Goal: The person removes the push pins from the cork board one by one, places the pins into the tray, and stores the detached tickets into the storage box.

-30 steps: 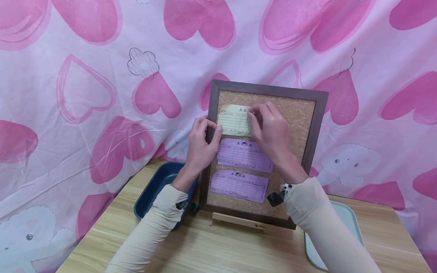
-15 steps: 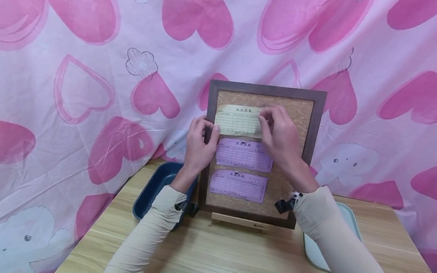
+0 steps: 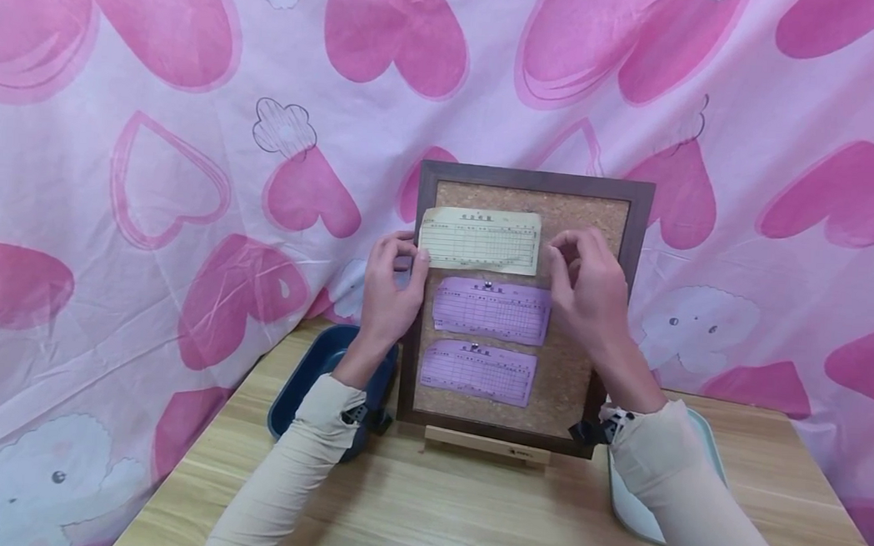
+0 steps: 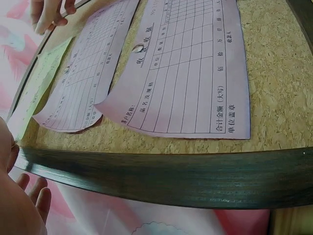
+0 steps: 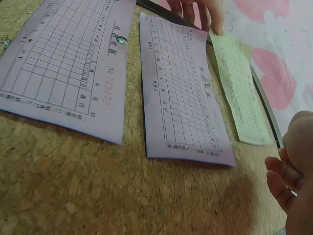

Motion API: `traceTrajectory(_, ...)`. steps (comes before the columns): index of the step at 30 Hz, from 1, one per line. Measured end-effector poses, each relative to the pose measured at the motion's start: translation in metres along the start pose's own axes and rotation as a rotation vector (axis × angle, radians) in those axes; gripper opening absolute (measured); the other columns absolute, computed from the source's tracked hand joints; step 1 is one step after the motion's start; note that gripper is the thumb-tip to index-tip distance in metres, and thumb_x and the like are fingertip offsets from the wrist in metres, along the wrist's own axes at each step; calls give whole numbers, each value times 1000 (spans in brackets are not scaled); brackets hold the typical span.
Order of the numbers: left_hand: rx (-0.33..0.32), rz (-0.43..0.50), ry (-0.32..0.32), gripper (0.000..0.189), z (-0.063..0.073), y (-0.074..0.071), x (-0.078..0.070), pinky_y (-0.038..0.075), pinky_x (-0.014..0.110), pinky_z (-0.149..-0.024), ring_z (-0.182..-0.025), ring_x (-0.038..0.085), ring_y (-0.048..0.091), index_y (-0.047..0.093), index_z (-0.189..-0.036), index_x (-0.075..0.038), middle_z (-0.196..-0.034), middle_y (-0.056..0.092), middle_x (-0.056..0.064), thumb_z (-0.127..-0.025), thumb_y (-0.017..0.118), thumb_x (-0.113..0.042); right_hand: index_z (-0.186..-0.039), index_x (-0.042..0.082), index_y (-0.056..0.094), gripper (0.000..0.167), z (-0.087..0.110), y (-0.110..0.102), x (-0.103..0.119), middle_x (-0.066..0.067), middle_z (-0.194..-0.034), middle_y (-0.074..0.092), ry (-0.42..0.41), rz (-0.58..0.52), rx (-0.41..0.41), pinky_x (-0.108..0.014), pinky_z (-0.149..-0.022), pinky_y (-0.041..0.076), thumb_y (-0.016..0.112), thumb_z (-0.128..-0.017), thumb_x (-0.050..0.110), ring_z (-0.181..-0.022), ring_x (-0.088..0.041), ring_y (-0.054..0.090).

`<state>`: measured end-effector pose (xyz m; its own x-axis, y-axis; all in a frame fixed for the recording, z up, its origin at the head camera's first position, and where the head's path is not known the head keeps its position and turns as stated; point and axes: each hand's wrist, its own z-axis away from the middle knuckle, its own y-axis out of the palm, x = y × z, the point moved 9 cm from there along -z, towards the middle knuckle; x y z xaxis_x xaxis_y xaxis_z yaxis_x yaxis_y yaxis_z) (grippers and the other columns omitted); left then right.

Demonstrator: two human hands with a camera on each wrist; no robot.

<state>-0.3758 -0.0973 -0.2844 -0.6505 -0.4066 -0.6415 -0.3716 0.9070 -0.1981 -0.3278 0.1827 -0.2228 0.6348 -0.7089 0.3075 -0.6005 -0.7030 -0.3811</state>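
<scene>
- One yellow slip (image 3: 480,240), printed with a ruled form, lies before the upper part of the corkboard (image 3: 568,398), its left end overlapping the board's frame.
- Handling (judged): the yellow slip is very light, limp and easily creased or torn; its short ends and corners, taken flat between thumb and fingertip, offer the safest hold.
- Left hand (image 3: 393,291), at the board's left edge: the thumb and bent fingers pinch the slip's left end.
- Right hand (image 3: 594,291), before the board's upper right: just beside the slip's right end and apart from it, fingers bent, thumb tip near the index fingertip; whether anything small sits between them cannot be told.
- Two purple slips (image 3: 490,314), one above the other on the board below the yellow slip, each with a shiny pin (image 3: 488,284) at its top.
- Around the board: a blue tray (image 3: 302,390) to its left, a pale green tray (image 3: 636,515) to its right, a heart-printed cloth (image 3: 383,169) behind.
- Beneath it: a wooden ledge (image 3: 486,446) and the table (image 3: 430,506).
</scene>
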Motion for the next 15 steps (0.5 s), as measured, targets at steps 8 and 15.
traceTrajectory(8,-55,20,36,29,1,-15,-3,61,44,-98,-122,24,64,67,-109,-2,-134,66,12,-108,66,-31,-110,-5,67,13,17,-21,-11,-18,-100,63,41,-17,-28,-20,-72,47,64,-106,7,-90,-22,62)
traceTrajectory(15,-85,72,38,25,4,-26,-2,59,44,-95,-105,23,67,69,-112,-2,-112,70,13,-108,69,-27,-111,-5,66,12,36,-38,-20,-16,-95,59,67,-25,-32,-21,-69,42,66,-105,5,-83,-16,51)
